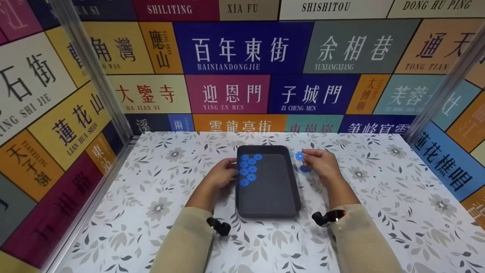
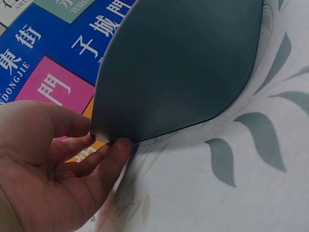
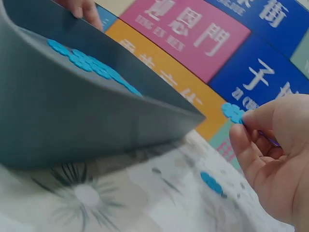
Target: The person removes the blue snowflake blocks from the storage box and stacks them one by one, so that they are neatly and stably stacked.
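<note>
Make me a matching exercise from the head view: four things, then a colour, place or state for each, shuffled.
1. left hand
2. right hand
3. tray
4. flower cluster

A. dark grey
B. pinching a blue flower piece
C. inside the tray, along its left side
D. holding the tray's left edge

Pairs: 1-D, 2-B, 3-A, 4-C

L wrist cam: tray [image 2: 178,63] cut off at top edge, inside hidden. R wrist cam: tray cropped at L edge, its near wall hides part of blue flower pcs [image 3: 89,63]; left hand [image 3: 83,8] cut at top, only fingers in; right hand [image 3: 275,145] cropped at R edge, fingertips cover part of held blue pc [image 3: 231,112]. Head cam: sleeves [image 1: 185,239] cut at btm, smallest sign txt [image 1: 185,124] unreadable.
</note>
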`<state>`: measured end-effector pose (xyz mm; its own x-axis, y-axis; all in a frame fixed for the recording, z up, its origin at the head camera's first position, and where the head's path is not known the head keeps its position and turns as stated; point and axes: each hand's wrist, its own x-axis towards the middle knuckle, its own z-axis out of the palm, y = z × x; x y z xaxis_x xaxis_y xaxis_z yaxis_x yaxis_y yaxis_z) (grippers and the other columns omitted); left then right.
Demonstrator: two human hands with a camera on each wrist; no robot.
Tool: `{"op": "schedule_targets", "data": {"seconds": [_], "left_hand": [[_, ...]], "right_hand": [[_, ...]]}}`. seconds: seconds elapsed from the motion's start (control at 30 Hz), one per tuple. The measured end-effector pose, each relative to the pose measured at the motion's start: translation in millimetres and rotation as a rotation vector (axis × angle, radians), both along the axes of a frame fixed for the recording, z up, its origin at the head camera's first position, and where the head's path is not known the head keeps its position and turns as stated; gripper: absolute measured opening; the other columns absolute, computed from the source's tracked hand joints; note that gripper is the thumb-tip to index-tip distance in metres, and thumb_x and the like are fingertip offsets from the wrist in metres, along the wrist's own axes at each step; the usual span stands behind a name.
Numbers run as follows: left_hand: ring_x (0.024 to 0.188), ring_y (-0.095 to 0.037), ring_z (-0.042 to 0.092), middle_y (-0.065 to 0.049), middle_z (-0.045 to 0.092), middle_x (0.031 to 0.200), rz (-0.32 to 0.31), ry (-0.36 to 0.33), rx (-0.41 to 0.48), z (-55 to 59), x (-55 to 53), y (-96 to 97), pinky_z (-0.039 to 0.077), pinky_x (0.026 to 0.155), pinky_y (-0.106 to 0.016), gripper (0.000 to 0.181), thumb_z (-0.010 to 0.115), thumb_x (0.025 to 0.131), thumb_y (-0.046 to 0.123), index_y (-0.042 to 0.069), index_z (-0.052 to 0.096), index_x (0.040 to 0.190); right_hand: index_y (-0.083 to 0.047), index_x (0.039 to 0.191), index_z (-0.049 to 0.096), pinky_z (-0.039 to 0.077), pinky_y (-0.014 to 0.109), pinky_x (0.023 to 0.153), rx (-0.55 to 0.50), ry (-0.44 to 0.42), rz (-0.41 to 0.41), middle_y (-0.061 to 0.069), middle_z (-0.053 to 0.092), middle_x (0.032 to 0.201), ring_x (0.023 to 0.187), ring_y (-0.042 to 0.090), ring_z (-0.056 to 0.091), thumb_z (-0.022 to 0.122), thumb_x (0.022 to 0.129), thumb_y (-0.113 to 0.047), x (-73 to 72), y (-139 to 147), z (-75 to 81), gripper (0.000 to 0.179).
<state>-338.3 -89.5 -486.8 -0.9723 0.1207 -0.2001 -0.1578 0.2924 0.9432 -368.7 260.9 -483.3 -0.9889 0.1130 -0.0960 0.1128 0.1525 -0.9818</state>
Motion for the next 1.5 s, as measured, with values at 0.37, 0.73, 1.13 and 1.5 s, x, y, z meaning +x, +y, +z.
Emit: {"op": "schedule_targets", "data": {"seconds": [0.37,0.73,1.13,1.5], "left_hand": [[0.134,-0.033,0.063,-0.019,0.060,0.153,-0.002,-0.024,0.028,-1.1,0.1,-1.2,0.053,0.113,-0.047,0.056,0.055,0.102,0.005,0.006,0.050,0.157],[0.131,-0.037,0.065,-0.025,0.061,0.149,-0.007,0.032,0.058,-6.0,1.2,-1.2,0.056,0.109,-0.047,0.056,0.054,0.099,0.001,0.000,0.050,0.155],[0.130,-0.037,0.065,-0.024,0.062,0.148,-0.010,0.027,0.043,-6.8,1.3,-2.7,0.055,0.110,-0.048,0.055,0.055,0.101,0.002,0.001,0.051,0.155],[0.131,-0.036,0.065,-0.022,0.061,0.151,0.008,0.003,0.066,-1.0,2.2,0.1,0.055,0.110,-0.047,0.055,0.055,0.101,0.001,0.002,0.051,0.155]], "right_hand": [[0.004,0.137,0.069,0.062,0.023,0.077,0.101,-0.047,0.000,0.000,0.076,0.102,0.082,0.006,0.070,0.068,0.103,-0.014,0.5,22,-19.7,0.039],[0.008,0.129,0.071,0.058,0.023,0.071,0.184,-0.050,0.037,0.000,0.077,0.093,0.076,0.008,0.068,0.066,0.102,-0.012,0.7,24,-25.1,0.034],[0.004,0.123,0.076,0.055,0.022,0.066,0.281,-0.054,-0.003,-0.004,0.075,0.080,0.072,0.008,0.065,0.071,0.098,-0.015,-0.2,22,-27.0,0.032],[0.002,0.117,0.077,0.055,0.022,0.066,0.376,-0.064,-0.024,-0.007,0.074,0.076,0.070,0.007,0.067,0.073,0.095,-0.018,-2.7,21,-22.6,0.030]]}}
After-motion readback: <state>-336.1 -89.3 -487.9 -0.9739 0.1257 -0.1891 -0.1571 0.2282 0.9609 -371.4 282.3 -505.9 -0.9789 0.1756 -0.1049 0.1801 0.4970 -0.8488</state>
